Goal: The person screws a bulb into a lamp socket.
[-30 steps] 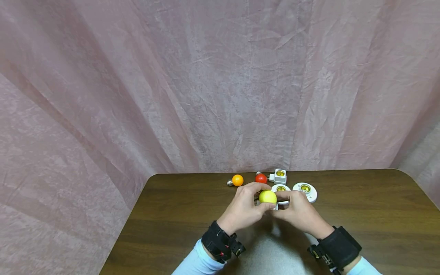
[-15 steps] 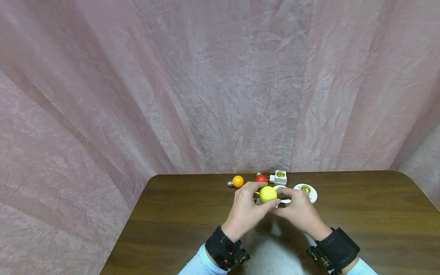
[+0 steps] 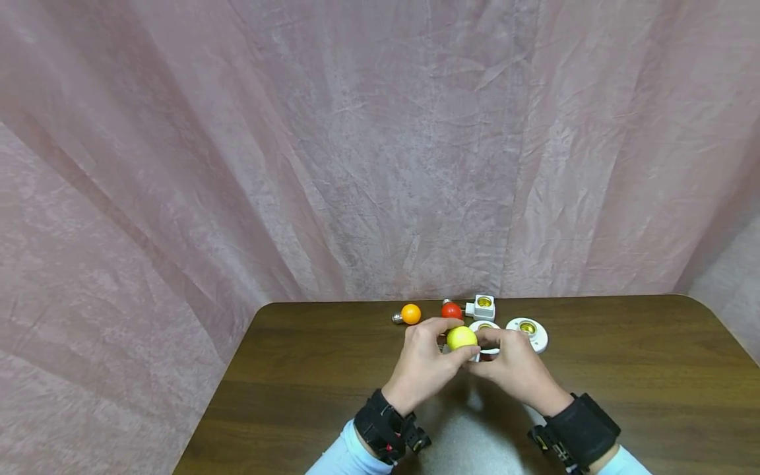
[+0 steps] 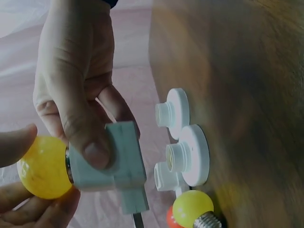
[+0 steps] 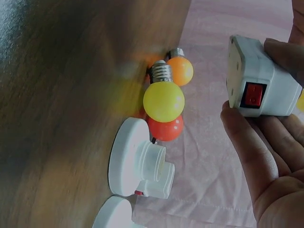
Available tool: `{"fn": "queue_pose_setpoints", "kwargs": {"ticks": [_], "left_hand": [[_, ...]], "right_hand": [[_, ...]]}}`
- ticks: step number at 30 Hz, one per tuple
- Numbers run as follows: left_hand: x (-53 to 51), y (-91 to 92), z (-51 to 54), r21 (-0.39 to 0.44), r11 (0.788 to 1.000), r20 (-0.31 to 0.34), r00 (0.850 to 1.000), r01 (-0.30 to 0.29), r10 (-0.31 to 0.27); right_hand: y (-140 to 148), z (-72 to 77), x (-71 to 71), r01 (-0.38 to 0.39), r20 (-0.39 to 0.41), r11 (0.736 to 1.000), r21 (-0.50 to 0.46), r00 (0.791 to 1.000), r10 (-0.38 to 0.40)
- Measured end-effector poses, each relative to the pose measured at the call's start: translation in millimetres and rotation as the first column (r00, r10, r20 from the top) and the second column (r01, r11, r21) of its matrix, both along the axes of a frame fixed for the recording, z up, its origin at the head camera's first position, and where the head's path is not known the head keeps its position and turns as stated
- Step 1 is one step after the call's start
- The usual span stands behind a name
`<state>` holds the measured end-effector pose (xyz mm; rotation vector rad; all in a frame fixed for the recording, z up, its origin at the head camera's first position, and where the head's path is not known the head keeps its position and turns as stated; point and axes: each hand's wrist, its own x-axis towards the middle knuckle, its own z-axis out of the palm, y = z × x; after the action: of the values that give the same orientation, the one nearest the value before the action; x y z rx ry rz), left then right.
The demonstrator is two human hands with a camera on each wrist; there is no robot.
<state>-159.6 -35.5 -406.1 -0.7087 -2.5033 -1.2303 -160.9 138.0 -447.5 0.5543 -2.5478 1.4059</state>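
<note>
Now, left hand (image 3: 423,361) grips yellow bulb (image 4: 43,164); right hand (image 3: 518,366), white socket (image 4: 126,149).

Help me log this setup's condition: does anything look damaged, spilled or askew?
Nothing looks spilled or damaged. A sliver of metal shows where the yellow globe bulb in the left hand meets the white plug-in lamp socket in the right hand, so it may not be fully screwed in.

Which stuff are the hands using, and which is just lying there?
In use:
yellow bulb in the left hand
white socket with red switch in the right hand

Just lying there, it seems:
orange bulb
red bulb
second yellow bulb
two round white sockets
square white socket
</note>
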Motion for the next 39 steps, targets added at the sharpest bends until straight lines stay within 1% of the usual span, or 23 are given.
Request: {"fn": "queue_pose_setpoints", "kwargs": {"ticks": [2, 5, 9, 12, 14, 17, 20, 23, 29, 32, 34, 35, 37, 39], "left_hand": [[-0.9, -1.1, -0.2, -0.015, 1.000, 0.000, 1.000, 0.027, -0.027], [-2.3, -3.2, 0.7, -0.026, 0.997, 0.034, 0.997, 0.077, -0.076], [-5.2, -6.3, 2.1, -0.043, 0.988, 0.055, 0.988, 0.146, -0.143], [-7.0, -7.8, 2.2, -0.060, 0.983, 0.053, 0.984, 0.172, -0.169], [-7.5, -8.0, 2.0, -0.068, 0.982, 0.052, 0.983, 0.178, -0.175], [-7.4, -7.4, 1.0, -0.074, 0.981, 0.047, 0.984, 0.178, -0.174], [-7.0, -6.7, 0.5, -0.080, 0.983, 0.046, 0.985, 0.168, -0.164], [-7.5, -6.7, 0.3, -0.081, 0.984, 0.059, 0.986, 0.159, -0.155], [-11.9, -10.2, 3.1, -0.057, 0.981, 0.131, 0.975, 0.187, -0.179], [-14.4, -14.8, 4.5, -0.049, 0.983, 0.152, 0.974, 0.179, -0.170], [-15.7, -19.2, 4.5, -0.051, 0.985, 0.166, 0.974, 0.164, -0.154], [-16.4, -21.3, 4.1, -0.046, 0.985, 0.183, 0.971, 0.165, -0.155], [-17.7, -25.5, 3.1, -0.055, 0.983, 0.206, 0.966, 0.173, -0.159], [-18.5, -29.1, 1.0, -0.082, 0.979, 0.220, 0.961, 0.189, -0.167]], "right_hand": [[1, -0.2, -0.1, -0.014, -0.005, 1.000, 0.008, 1.000, 0.014], [3, -0.9, -1.0, -0.039, 0.007, 0.999, 0.005, 0.999, 0.039], [7, -1.3, -2.9, -0.081, 0.076, 0.997, -0.017, 0.994, 0.082], [8, -1.8, -4.3, -0.107, 0.123, 0.994, -0.036, 0.986, 0.111], [8, -2.1, -4.6, -0.114, 0.139, 0.992, -0.047, 0.983, 0.119], [7, -2.7, -4.4, -0.100, 0.147, 0.994, -0.044, 0.983, 0.105], [7, -2.8, -3.9, -0.079, 0.154, 0.996, -0.035, 0.985, 0.083], [8, -2.7, -3.4, -0.075, 0.156, 0.997, -0.032, 0.985, 0.079], [11, -1.5, -2.6, -0.085, 0.157, 0.993, -0.088, 0.983, 0.098], [12, -0.9, -2.9, -0.078, 0.172, 0.990, -0.116, 0.980, 0.097], [13, -0.5, -3.4, -0.075, 0.178, 0.989, -0.126, 0.979, 0.097], [13, -0.4, -3.6, -0.072, 0.176, 0.990, -0.123, 0.980, 0.094], [14, 0.0, -3.7, -0.067, 0.177, 0.990, -0.128, 0.980, 0.089], [14, 0.1, -3.8, -0.064, 0.178, 0.989, -0.137, 0.980, 0.088]]}}
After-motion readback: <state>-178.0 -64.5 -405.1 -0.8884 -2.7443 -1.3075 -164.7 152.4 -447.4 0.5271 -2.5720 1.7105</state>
